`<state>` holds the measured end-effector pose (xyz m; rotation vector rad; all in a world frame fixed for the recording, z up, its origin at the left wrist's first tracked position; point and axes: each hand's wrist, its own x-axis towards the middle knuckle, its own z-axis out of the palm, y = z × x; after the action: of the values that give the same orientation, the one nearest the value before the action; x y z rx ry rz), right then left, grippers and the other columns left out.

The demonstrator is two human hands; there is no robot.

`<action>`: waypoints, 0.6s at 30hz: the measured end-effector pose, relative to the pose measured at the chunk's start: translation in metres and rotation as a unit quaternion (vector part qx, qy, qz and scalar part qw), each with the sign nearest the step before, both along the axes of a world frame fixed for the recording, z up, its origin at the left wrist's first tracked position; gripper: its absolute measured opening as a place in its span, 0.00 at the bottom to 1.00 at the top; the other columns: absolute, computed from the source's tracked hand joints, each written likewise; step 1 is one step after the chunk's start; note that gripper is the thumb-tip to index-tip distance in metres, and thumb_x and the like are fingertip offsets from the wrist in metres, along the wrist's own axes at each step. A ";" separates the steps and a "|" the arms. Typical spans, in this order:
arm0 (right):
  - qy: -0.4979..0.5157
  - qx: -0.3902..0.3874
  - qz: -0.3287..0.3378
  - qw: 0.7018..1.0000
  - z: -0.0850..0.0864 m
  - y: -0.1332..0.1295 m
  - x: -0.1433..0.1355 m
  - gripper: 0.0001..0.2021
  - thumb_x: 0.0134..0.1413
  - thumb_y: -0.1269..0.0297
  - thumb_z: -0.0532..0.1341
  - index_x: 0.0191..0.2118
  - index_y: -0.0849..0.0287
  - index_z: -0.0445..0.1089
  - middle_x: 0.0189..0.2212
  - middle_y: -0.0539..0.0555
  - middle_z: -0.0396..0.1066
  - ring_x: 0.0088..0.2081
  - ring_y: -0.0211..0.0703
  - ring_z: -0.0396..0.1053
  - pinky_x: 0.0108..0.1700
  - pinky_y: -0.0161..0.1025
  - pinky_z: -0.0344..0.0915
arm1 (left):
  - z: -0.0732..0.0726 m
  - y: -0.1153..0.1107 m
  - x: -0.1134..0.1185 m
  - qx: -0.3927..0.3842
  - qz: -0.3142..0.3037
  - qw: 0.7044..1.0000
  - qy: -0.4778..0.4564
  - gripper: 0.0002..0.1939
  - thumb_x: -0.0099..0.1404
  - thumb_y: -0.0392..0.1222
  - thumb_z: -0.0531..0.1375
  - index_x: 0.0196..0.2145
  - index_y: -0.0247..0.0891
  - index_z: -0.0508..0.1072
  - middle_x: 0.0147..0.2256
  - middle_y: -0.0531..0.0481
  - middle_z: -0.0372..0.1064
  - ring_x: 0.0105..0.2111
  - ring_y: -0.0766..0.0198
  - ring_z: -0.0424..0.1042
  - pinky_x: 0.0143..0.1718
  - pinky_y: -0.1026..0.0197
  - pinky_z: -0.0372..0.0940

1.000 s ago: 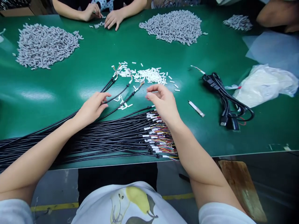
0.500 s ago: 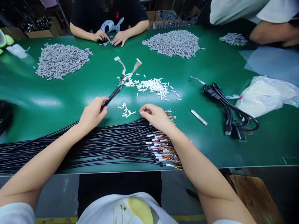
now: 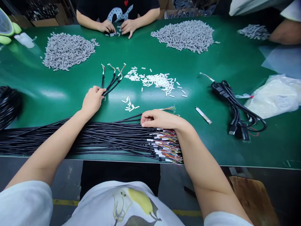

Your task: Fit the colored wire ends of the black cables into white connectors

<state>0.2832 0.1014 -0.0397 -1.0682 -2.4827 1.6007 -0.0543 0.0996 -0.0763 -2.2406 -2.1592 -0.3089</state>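
My left hand (image 3: 92, 99) is closed around several short-looking ends of black cables (image 3: 110, 84), fanned out past the fingers and tipped with small white connectors on coloured wires. Across the table's front lies a thick bundle of black cables (image 3: 113, 138), its stripped coloured wire ends and white sleeves to the right. Over the upper edge of that bundle is my right hand (image 3: 157, 119), fingers curled in; cables run beneath it, and whatever the fingers hold is hidden. Between the hands lies a small group of white tubes (image 3: 130, 105), with a larger scatter of white tubes (image 3: 162, 82) beyond.
Grey piles of small parts (image 3: 67, 51) lie at the far side, near a co-worker's hands (image 3: 128, 27). To the right are a utility knife (image 3: 203, 115), a coiled cable with USB plugs (image 3: 231, 103) and a plastic bag (image 3: 274, 95). A black cable coil (image 3: 9, 106) sits left.
My left hand has shifted slightly up; the cable ends it holds have spread into a fan away from the white tubes. My right hand has lowered onto the bundle. The view has tilted down.
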 end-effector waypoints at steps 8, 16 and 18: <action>0.037 -0.014 -0.019 0.999 -0.010 0.004 -0.003 0.09 0.52 0.56 0.63 0.30 0.57 0.73 0.24 0.45 0.66 0.28 0.35 0.59 0.33 0.37 0.53 | 0.021 -0.029 0.015 0.021 -0.046 0.998 -0.035 0.22 0.71 0.43 0.54 0.59 0.37 0.70 0.58 0.36 0.66 0.59 0.46 0.62 0.61 0.43 0.59; 0.078 0.157 -0.066 0.982 -0.009 0.002 -0.011 0.05 0.57 0.67 0.61 0.32 0.59 0.74 0.31 0.51 0.73 0.36 0.42 0.67 0.40 0.39 0.58 | 0.043 -0.085 0.045 -0.196 -0.177 0.952 -0.154 0.21 0.71 0.56 0.54 0.50 0.41 0.77 0.49 0.44 0.77 0.50 0.53 0.75 0.55 0.52 0.67; 0.076 0.229 -0.089 0.967 0.002 -0.004 -0.015 0.05 0.60 0.68 0.61 0.34 0.59 0.74 0.37 0.55 0.75 0.42 0.45 0.68 0.45 0.41 0.58 | 0.040 -0.092 0.045 -0.163 -0.141 0.960 -0.179 0.23 0.68 0.59 0.56 0.49 0.41 0.77 0.48 0.44 0.77 0.51 0.51 0.75 0.56 0.50 0.68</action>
<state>0.2685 0.0972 -0.0379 -1.0160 -2.3990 0.9520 -0.0096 0.0078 -0.0364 -2.8902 -2.1772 -0.4194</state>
